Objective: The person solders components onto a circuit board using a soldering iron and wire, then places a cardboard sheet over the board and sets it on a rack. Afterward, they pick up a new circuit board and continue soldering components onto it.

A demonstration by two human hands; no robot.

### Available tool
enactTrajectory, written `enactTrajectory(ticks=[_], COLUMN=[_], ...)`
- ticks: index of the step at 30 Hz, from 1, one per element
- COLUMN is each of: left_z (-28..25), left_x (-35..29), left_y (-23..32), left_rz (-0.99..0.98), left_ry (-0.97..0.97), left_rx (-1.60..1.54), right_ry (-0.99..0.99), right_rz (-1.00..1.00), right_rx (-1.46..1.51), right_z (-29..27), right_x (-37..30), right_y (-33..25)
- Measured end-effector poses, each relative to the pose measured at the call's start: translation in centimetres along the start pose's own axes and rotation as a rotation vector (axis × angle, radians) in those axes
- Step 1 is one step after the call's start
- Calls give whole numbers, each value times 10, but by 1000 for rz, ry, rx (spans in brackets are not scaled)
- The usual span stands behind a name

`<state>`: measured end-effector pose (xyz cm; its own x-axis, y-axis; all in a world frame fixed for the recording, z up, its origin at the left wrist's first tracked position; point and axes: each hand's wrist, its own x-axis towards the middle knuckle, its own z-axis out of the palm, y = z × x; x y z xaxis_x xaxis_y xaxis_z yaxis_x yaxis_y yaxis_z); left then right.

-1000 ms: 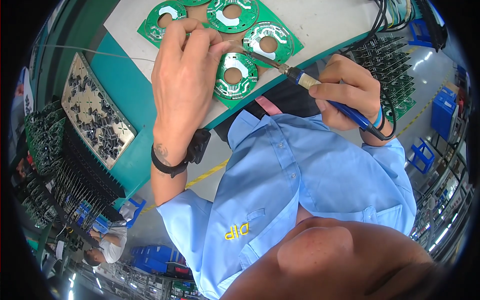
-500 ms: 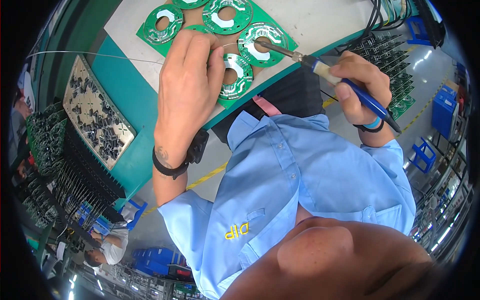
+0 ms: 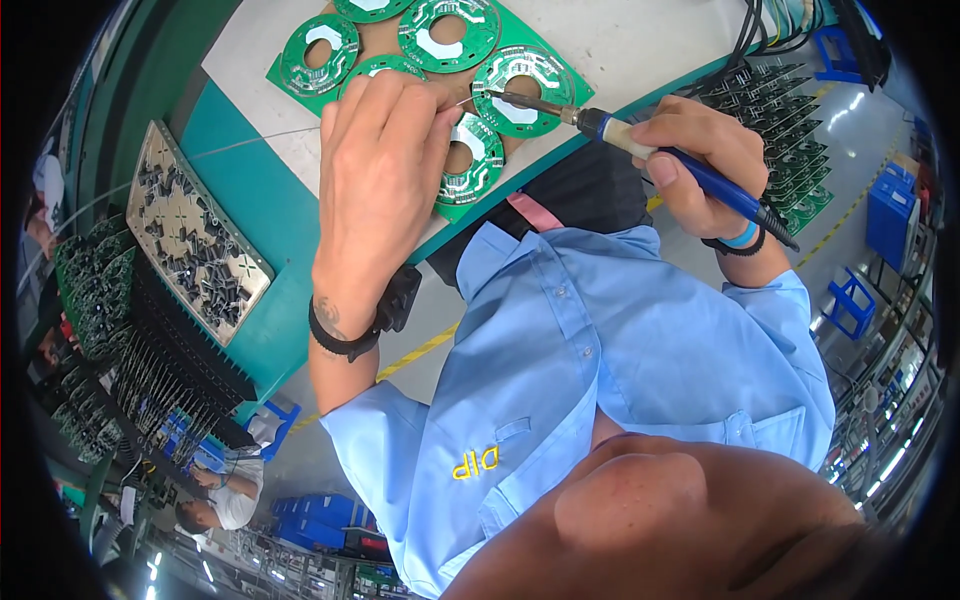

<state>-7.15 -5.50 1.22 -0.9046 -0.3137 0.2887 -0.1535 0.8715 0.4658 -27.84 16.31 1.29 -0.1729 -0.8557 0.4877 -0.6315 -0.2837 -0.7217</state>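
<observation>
A thin solder wire (image 3: 250,142) is pinched in my left hand (image 3: 385,170), and its short free end shows past the fingertips. My right hand (image 3: 706,165) grips a blue-and-white soldering iron (image 3: 618,134) like a pen. The iron's dark tip meets the left side of a ring-shaped green circuit board (image 3: 551,76), close to the wire end. Beside it, under my left fingers, sits another ring board (image 3: 484,160), partly hidden. Several such rings, among them an upper one (image 3: 478,35) and a left one (image 3: 296,68), lie on a green square panel (image 3: 284,82).
On the teal table (image 3: 285,285), a tray (image 3: 258,283) of small black parts stands at left. Racks of green boards (image 3: 95,290) are beyond it. More boards (image 3: 775,130) stand at right near blue bins (image 3: 890,215). Black cables (image 3: 748,35) hang at the top right. Another person (image 3: 232,497) is at lower left.
The soldering iron has moved a little left, its tip now at the ring's left side. The wire's trailing length has swung lower at left. The boards appear shifted slightly left.
</observation>
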Motion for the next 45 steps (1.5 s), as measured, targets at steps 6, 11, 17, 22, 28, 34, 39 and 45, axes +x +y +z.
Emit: enactTrajectory(ticks=[6, 11, 17, 22, 28, 34, 39, 45], left_z=[0, 1, -1, -1, -22, -39, -39, -31], left_x=[-1, 0, 0, -1, -3, 1, -7, -18], left_y=[-2, -2, -4, -5, 1, -24, -26, -31], left_rz=[6, 31, 24, -41, -279, -161, -127, -26], left_ry=[-7, -12, 19, 92, 70, 16, 43, 51], left_rx=[20, 28, 20, -16, 13, -53, -115, -28], right_ry=[-20, -26, -33, 0, 90, 344, 417, 363], right_rz=[-7, -26, -32, -42, 68, 195, 437, 109], right_rx=[2, -13, -3, -7, -118, -408, -230, -94], right_z=[-2, -2, -2, -5, -23, -19, -13, -5], right_x=[3, 3, 2, 3, 3, 29, 31, 13], right_y=[1, 0, 0, -1, 11, 42, 34, 15])
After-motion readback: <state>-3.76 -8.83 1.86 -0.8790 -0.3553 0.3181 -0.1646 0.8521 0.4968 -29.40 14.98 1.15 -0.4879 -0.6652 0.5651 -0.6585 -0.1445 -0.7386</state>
